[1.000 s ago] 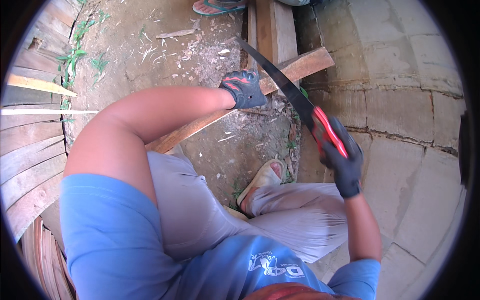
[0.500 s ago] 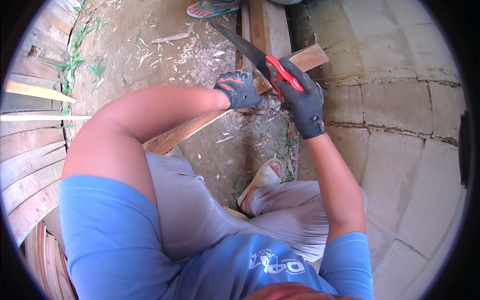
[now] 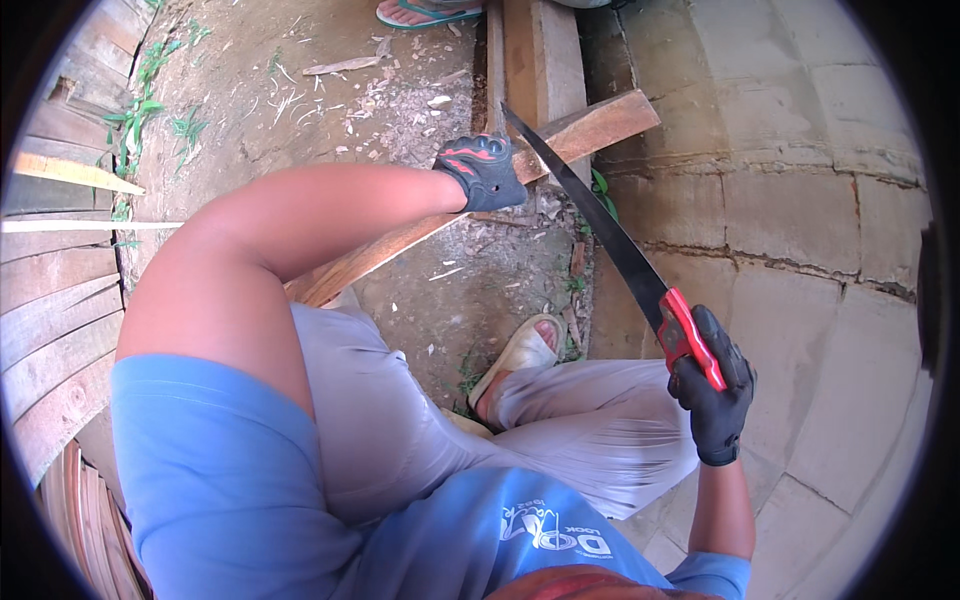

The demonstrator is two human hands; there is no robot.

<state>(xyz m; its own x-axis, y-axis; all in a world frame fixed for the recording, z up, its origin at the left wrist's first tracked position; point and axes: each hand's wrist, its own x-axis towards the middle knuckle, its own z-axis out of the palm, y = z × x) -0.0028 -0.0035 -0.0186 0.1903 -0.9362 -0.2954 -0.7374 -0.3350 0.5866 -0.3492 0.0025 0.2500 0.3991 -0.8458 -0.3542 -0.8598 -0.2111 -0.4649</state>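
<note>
The plank (image 3: 440,225) is the thing to steer by: a long reddish board lying slantwise over the dirt (image 3: 300,110), its upper end resting across a stack of pale timbers (image 3: 535,60) and its lower end running in under the person's raised knee. The left hand (image 3: 485,170), in a dark glove with red marks on the back, is pressed flat down on the plank near that upper end, fingers spread over the wood rather than curled round it. Just beside the glove, on its right, the tip of the saw (image 3: 600,225) meets the plank's edge; the dark blade slopes away from the plank, down and to the right, to a red handle. The right hand (image 3: 712,395), in a black glove, is clamped tight on that handle, well apart from the plank and over the paving slabs (image 3: 800,200) that lie to the plank's right. Below the plank, a foot in a pale sandal (image 3: 520,355) stands on the dirt among wood chips. Beyond the plank's upper end, a teal sandal (image 3: 425,12) of another person shows at the edge. Far to the plank's left, weathered boards (image 3: 50,290) lie side by side. The blue shirt bears a small white printed mark on the chest, well below the plank.
</note>
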